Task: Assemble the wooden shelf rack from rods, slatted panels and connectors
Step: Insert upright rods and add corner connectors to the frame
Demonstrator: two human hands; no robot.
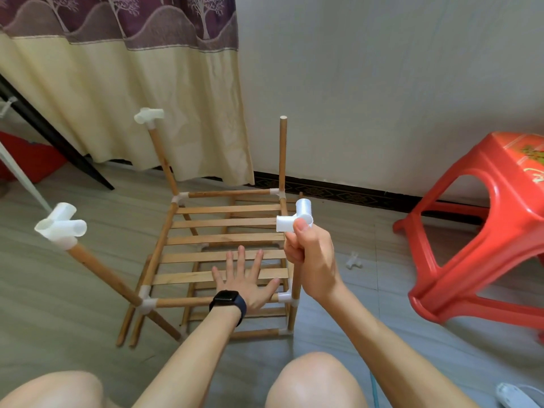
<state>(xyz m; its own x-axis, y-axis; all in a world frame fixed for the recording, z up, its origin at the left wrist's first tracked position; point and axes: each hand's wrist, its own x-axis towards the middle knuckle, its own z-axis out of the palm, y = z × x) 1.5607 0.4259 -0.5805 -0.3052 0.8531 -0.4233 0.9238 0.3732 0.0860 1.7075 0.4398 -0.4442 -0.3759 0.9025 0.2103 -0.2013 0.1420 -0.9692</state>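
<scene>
Rack [182,303]: half built, standing on the grey floor just beyond the bare knees [315,381].
Slatted panel [223,240]: lies level in the upper frame; we see more slats beneath it.
Left hand [244,285]: flat on the near slats, fingers spread and straight, with a dark smartwatch [228,301] on the wrist; the forearm crosses the front rail.
Right hand [309,260]: clenched round the top of the near-right rod [295,290], thumb on the white three-way connector [297,219]; the fist hides the joint.
Left uprights: both lean outward, each capped, by the near-left connector [60,228] and the far-left connector [148,116].
Far-right rod [283,154]: upright, its top bare.
Loose connector [353,260]: on the floor between rack and red plastic stool [482,231].
Behind: cream and purple curtain [147,98], and a dark bar [53,136] slanting to the floor.
Bottom right: a white object [512,394], possibly a slipper; we cannot tell.
</scene>
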